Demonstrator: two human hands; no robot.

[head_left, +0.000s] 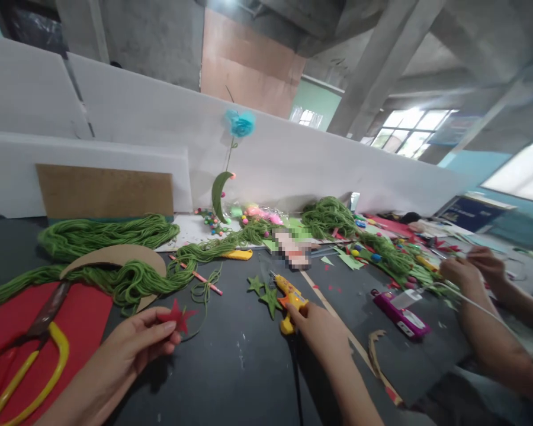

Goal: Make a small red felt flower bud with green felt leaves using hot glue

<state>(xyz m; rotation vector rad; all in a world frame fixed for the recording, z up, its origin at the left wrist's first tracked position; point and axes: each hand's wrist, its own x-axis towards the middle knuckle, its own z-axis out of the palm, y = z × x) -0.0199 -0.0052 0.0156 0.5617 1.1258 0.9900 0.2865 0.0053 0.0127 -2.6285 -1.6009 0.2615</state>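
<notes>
My left hand [148, 336] pinches a red felt-like star [180, 318] between thumb and fingertips, raised above the dark table. A thin green strand hangs near the star. At the middle of the table, my right hand [322, 331] has its fingers on a yellow hot glue gun [293, 296], its nozzle pointing away from me and its black cord running toward me. Just left of the gun lie green stars [270, 300]. Part of the gun's grip is hidden by my fingers.
Scissors [53, 319] rest on red sheet [89, 310] at left, by green yarn [106, 236] and a cardboard crescent [115, 255]. A yellow cutter [240, 254] lies farther back. At right are a purple power strip [402, 313] and another person's hands [464, 272]. A decorated green crescent [221, 195] hangs behind.
</notes>
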